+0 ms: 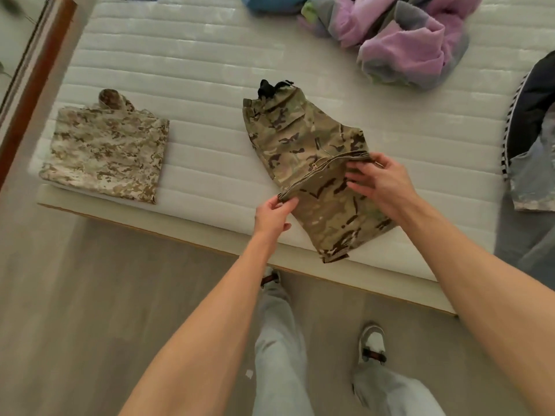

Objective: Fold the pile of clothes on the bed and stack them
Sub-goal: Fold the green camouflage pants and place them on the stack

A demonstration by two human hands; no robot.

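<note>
Gripping camouflage trousers [315, 163] hem, left hand [271, 216], right hand [380, 183].

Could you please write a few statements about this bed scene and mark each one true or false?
1. Both hands hold the green camouflage garment. True: the left hand pinches one end of its folded edge, the right hand the other.
2. The tan camouflage garment lies folded to the left, apart from the green one. True.
3. The purple fabric is neatly folded. False: it lies crumpled at the far side of the mattress.
4. The green garment rests on top of the tan one. False: bare mattress separates them.
</note>
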